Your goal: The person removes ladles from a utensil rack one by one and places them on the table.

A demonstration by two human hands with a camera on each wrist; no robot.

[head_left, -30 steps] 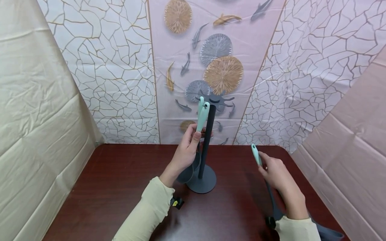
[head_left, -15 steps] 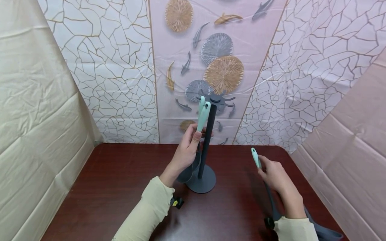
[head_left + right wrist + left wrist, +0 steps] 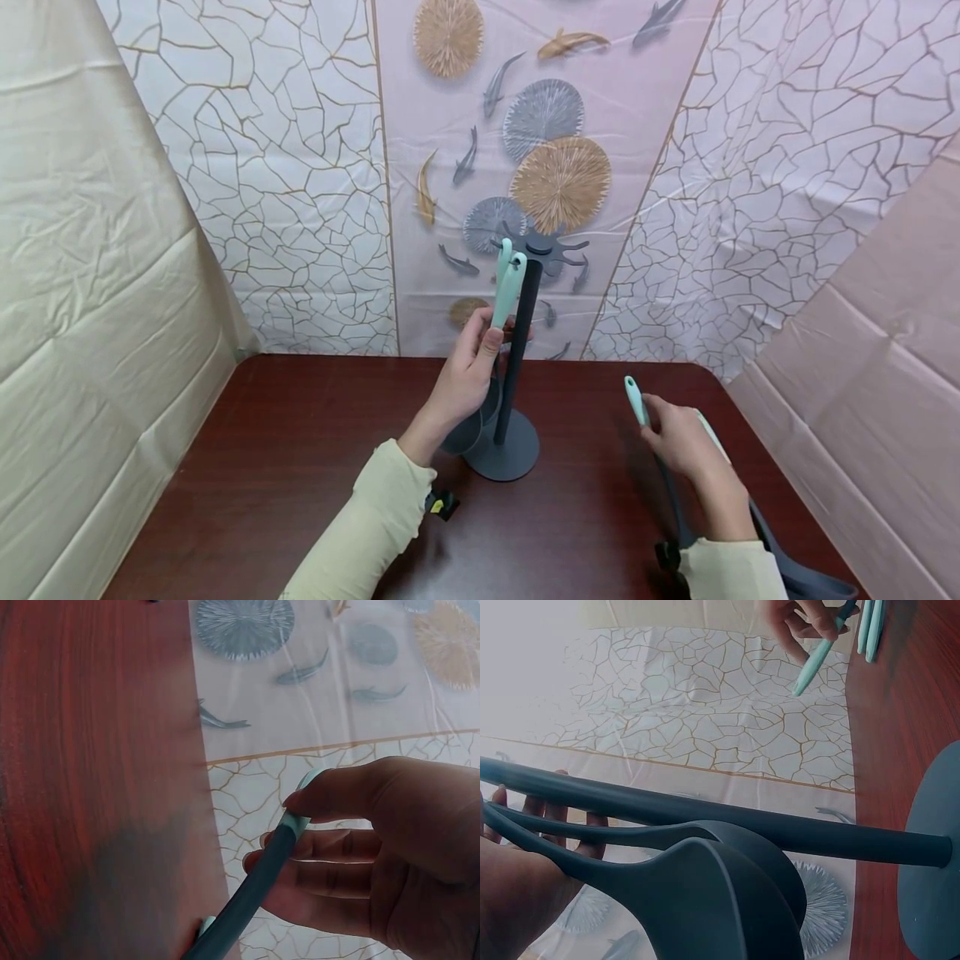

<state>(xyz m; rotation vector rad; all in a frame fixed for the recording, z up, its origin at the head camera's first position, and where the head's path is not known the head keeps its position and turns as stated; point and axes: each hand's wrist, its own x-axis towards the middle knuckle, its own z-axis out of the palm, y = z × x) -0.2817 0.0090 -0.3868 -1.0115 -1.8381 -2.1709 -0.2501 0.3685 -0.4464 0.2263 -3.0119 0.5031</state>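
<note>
A dark utensil stand [image 3: 521,350] with a hooked top rises mid-table. Left of its pole, my left hand [image 3: 461,379] holds two ladles by their mint handles [image 3: 508,292], thumb in front; the tips are by the hooks. In the left wrist view, the nearer ladle [image 3: 686,896] overlaps the farther ladle [image 3: 769,859], bowls hanging beside the pole. At the right, my right hand [image 3: 686,437] pinches a utensil with a mint handle [image 3: 635,400] and a dark shaft [image 3: 251,892] between thumb and fingers, slanting downward. Its head is hidden by the wrist and sleeve.
Another mint handle [image 3: 712,433] shows behind my right hand, and a dark utensil head [image 3: 817,581] lies near the table's right edge. The left wrist view has two mint handles [image 3: 873,630] side by side there. Patterned cloth [image 3: 315,183] hangs behind the dark red table [image 3: 315,433].
My right hand has sunk a little toward the table with the utensil, and a second mint handle has come into sight behind it. The left hand keeps its hold on the ladles.
</note>
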